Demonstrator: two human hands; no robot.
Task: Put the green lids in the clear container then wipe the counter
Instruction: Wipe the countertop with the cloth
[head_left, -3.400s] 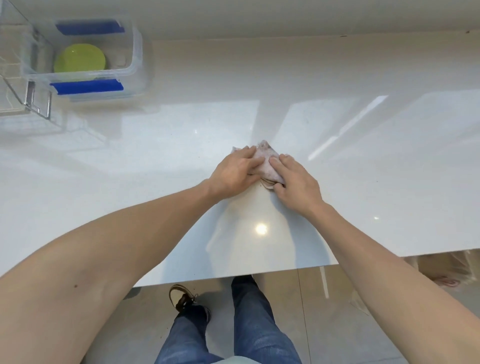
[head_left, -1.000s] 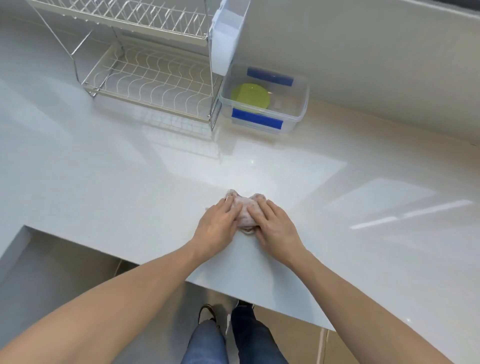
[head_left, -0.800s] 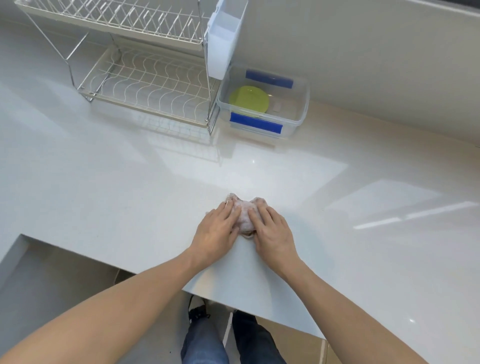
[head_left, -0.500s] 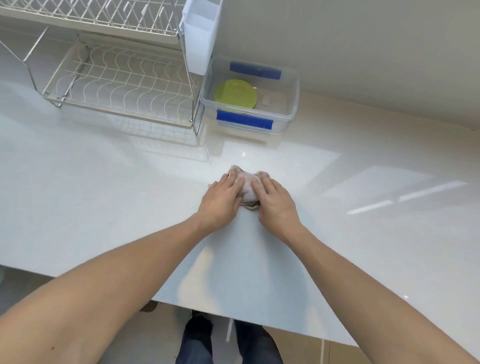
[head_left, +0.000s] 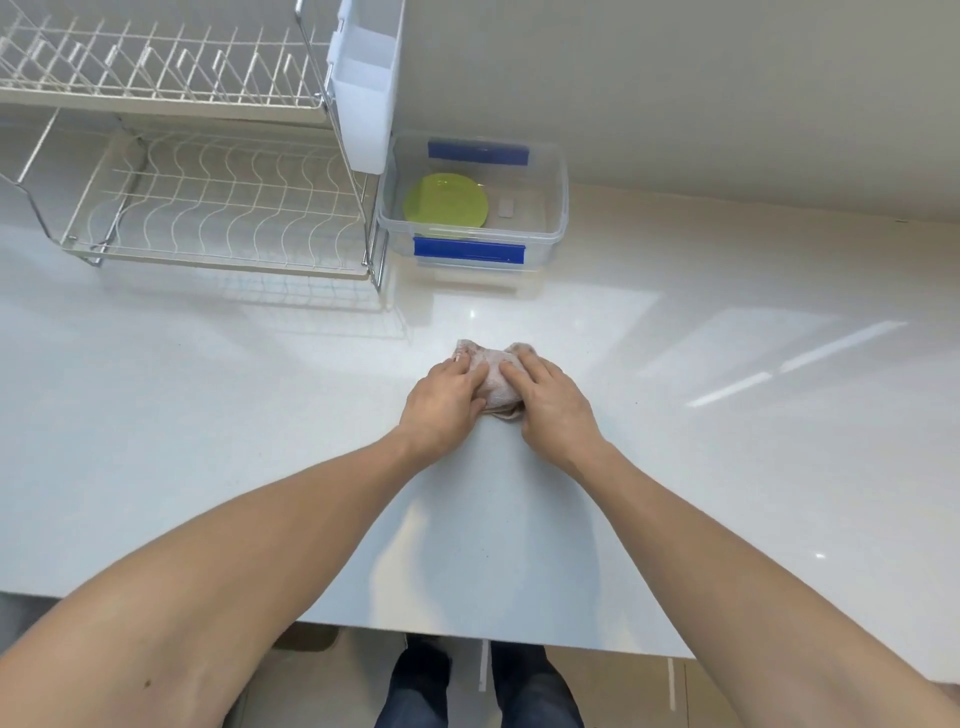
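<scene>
Two hands press one bunched cloth onto the counter, the widest thing in view, white and glossy with no lids loose on it. Since a second ago the pair has pushed the rag away from the near edge toward the far wall, so it now lies well out on the slab, nearer the clear container than before. At far left stands the wire dish rack, its white cutlery holder hanging just beside the container's left wall. Inside the container, green lids lie flat at the left of its floor, so I judge the first half of the task done and the wiping under way. The left hand lies palm down, fingers curled over the left part of the cloth; the right hand does the same on the right part, both flattened on it rather than clenched. Judging by the stroke's direction, the far strip before the container remains to wipe.
</scene>
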